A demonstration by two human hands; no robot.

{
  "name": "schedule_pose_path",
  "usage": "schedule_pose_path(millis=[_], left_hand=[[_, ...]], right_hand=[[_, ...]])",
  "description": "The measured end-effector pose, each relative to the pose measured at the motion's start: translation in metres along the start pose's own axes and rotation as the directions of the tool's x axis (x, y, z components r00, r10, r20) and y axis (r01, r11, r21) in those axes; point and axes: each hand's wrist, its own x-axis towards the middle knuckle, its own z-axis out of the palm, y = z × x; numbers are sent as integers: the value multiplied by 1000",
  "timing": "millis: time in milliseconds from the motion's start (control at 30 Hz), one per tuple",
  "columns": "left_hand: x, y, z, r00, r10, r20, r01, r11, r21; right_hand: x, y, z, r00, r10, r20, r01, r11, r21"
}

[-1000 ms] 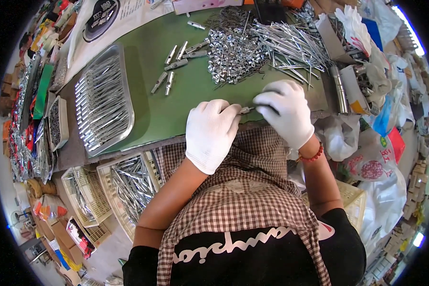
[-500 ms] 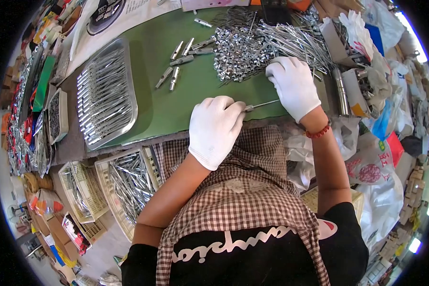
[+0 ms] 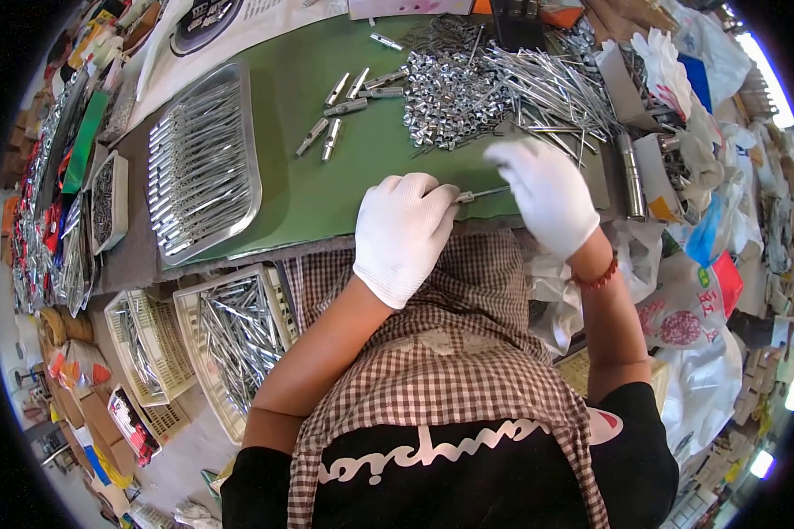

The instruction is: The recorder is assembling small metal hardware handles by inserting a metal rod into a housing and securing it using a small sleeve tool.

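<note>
My left hand, in a white knit glove, is closed around the end of a thin metal rod. A small silver fitting on the rod shows just past its fingertips. The rod points right, and its far end meets the edge of my white-gloved right hand. That hand's fingers reach up and left, smeared by motion, so their grip is unclear. Beyond the hands lies a heap of small silver metal fittings, with a pile of thin metal rods to its right.
A metal tray with rows of rod assemblies sits at left on the green mat. Several short metal cylinders lie between tray and heap. Plastic baskets of metal parts stand below the table's edge. A thick metal tube lies at right.
My right hand has drawn back from the pile of parts, toward me, and its fingers have swung lower. The left hand keeps its grip on the rod. The view has shifted slightly.
</note>
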Motion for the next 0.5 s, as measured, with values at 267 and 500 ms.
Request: schedule_pose_path(millis=[267, 500], left_hand=[[1, 1, 0, 1000, -2, -16, 3, 1000, 22], [0, 0, 0, 1000, -2, -12, 2, 1000, 13]], right_hand=[[-6, -17, 18, 986, -116, -123, 119, 993, 16], [-4, -24, 13, 978, -180, -102, 169, 980, -103]])
